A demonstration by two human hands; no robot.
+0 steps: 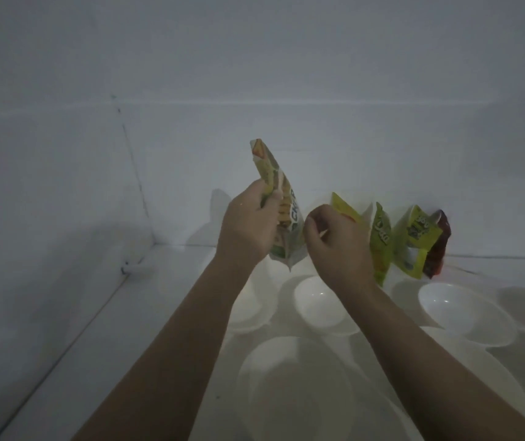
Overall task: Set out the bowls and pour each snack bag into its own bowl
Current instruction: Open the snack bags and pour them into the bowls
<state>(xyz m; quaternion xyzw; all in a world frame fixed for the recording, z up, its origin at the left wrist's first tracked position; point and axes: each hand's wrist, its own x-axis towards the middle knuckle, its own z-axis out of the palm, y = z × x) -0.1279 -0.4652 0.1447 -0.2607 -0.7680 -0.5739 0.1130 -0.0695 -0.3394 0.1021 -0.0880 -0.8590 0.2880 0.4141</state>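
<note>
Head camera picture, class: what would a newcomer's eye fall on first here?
First, the snack bag held upright at centre in the grip of the left hand, with the right hand curled beside it. Next, the bright green bags leaning on the back wall at right. Then the white bowls spread over the white table below.

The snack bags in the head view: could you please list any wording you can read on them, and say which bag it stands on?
"CK": only these large letters, part of a longer word, read with fair certainty on the bag that the left hand grips.
Yellow-green bags against the wall: lettering shows, too blurred to read.
Dark red bag: nothing legible.
Bowls: no text.
</note>
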